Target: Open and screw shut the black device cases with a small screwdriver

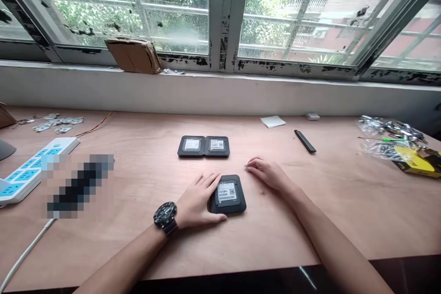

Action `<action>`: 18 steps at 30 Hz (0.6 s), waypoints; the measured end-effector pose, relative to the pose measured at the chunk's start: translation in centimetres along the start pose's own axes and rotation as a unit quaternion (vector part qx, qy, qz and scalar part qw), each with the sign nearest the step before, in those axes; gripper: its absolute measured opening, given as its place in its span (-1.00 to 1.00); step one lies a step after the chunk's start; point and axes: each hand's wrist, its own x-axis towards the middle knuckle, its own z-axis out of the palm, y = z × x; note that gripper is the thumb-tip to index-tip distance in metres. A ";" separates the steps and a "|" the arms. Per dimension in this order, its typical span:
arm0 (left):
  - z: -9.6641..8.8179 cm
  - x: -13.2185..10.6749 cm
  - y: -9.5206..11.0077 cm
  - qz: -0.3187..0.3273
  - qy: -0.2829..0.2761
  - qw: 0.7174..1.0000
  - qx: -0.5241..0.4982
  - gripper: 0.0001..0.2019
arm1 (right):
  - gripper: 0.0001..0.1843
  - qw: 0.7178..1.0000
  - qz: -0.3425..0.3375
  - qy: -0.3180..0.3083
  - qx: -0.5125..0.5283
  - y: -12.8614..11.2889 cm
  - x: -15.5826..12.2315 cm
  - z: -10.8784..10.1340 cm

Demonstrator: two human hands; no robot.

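A small black square device [228, 194] with a white label lies face down on the wooden table [144, 239] in front of me. My left hand [199, 201], with a black wristwatch on the wrist, lies against the device's left side, fingers cupped round its edge. My right hand [267, 172] rests on the table just right of and behind the device, fingertips pinched on a tiny silvery part I cannot make out. Two more black devices [203, 146] of the same kind lie side by side farther back.
A white and blue power strip [32, 167] with its cable lies at the left. Small metal pieces [57, 123] are scattered at the back left. A black pen-like tool [305, 141], a white pad [272, 121], plastic bags of parts [387, 135] and a yellow box [418, 161] lie to the right.
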 end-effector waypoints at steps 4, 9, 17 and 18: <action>0.5 0.3 0.3 -0.010 0.028 1.000 -0.003 0.07 | -0.74 1.000 0.011 0.005 0.002 0.3 -0.1 0.2; 0.7 0.4 0.1 0.014 0.023 0.999 -0.036 0.08 | -0.74 0.997 0.040 0.063 0.008 0.2 0.0 0.6; -2.7 0.0 -5.7 -0.065 0.047 0.996 -0.042 -0.19 | -0.65 0.984 0.008 0.171 0.044 -0.8 0.1 0.2; -3.1 -0.1 -6.1 -0.094 0.058 0.993 -0.035 -0.34 | -0.66 0.983 0.010 0.174 0.059 -0.9 0.0 0.2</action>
